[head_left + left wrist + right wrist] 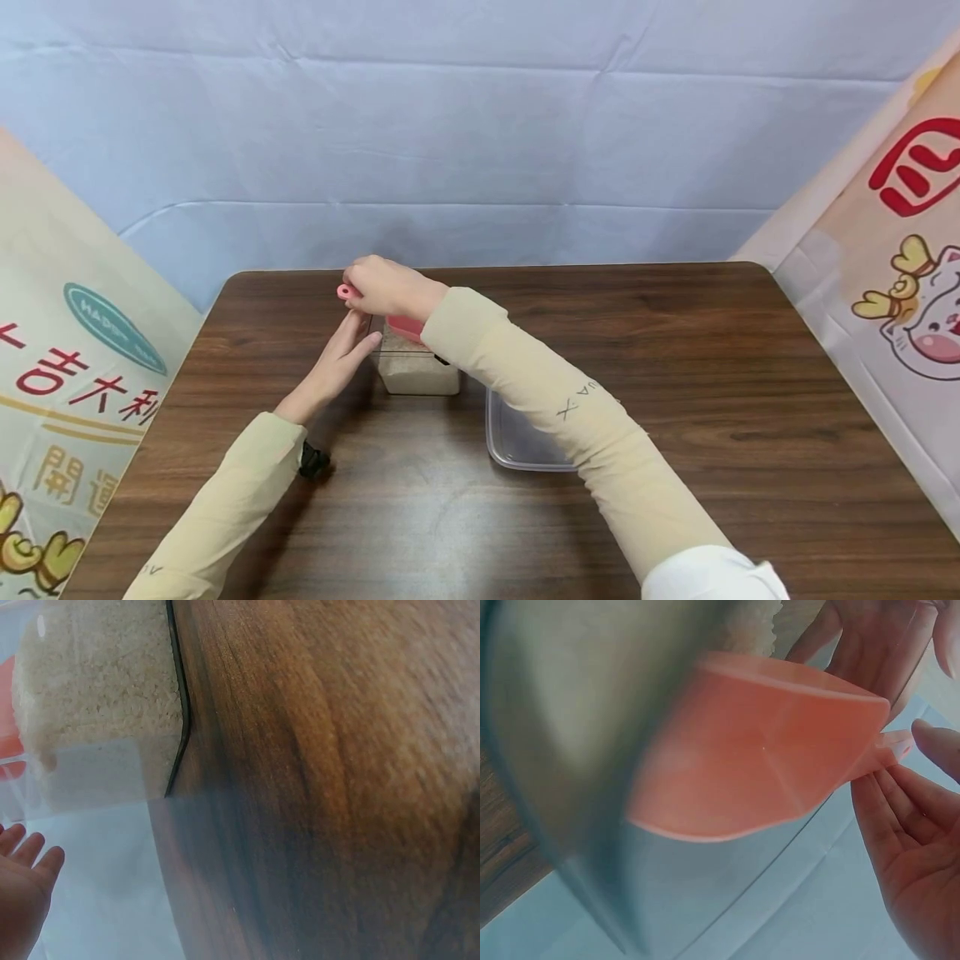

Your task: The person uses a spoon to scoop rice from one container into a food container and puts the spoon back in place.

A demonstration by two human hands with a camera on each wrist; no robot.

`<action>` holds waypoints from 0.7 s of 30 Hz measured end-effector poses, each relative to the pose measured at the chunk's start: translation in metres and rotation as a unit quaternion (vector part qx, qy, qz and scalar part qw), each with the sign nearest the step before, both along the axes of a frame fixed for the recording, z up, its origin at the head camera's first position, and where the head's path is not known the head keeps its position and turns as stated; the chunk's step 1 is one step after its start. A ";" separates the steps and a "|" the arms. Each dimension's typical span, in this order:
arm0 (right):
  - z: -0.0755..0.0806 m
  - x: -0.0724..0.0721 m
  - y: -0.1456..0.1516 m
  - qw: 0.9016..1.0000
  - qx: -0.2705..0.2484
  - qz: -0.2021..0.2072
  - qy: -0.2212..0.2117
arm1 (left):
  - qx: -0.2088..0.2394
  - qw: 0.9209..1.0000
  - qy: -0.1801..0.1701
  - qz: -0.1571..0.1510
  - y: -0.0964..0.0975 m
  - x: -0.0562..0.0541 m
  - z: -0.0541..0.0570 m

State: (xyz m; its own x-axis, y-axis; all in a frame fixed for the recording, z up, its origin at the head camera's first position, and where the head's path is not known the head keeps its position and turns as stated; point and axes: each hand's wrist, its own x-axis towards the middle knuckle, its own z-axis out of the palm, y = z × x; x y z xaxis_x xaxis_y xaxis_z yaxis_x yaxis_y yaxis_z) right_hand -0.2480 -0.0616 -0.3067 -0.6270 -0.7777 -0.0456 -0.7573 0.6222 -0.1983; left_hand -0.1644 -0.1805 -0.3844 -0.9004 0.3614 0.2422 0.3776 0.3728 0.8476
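A clear container (420, 382) with pale rice grains (105, 682) inside stands on the table, left of the middle. My right hand (393, 287) reaches across over it and grips the handle of a pink scoop (757, 757). The scoop's bowl is over the rice in the head view, partly hidden by the right forearm. With fingers extended, my left hand (335, 367) is at the container's left side, just below the right hand. Only its fingertips and part of the palm show in the left wrist view; whether they press the wall I cannot tell.
A shallow clear plastic lid or tray (525, 437) lies right of the container, partly under the right forearm. The brown wooden table (675, 367) ends at a pale blue cloth backdrop (465, 142). A dark object (313, 460) is beside the left wrist.
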 end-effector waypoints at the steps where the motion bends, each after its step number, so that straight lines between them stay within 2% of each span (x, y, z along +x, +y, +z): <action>1: 0.000 0.000 0.000 1.000 0.001 0.000 0.002 | -0.002 1.000 0.002 0.001 0.000 0.000 0.000; 9: -0.003 0.000 -0.002 1.000 0.000 0.005 0.011 | -0.004 1.000 0.003 0.005 0.001 0.001 0.002; 17: -0.002 0.000 -0.001 1.000 -0.006 0.008 0.012 | 0.012 1.000 0.002 -0.003 0.000 -0.001 0.000; 19: 0.000 0.001 -0.001 1.000 -0.001 0.009 0.015 | 0.017 1.000 0.003 -0.007 -0.004 -0.006 -0.008; 21: 0.002 0.001 0.000 1.000 0.001 0.008 0.010 | 0.023 1.000 0.003 -0.011 -0.006 -0.007 -0.010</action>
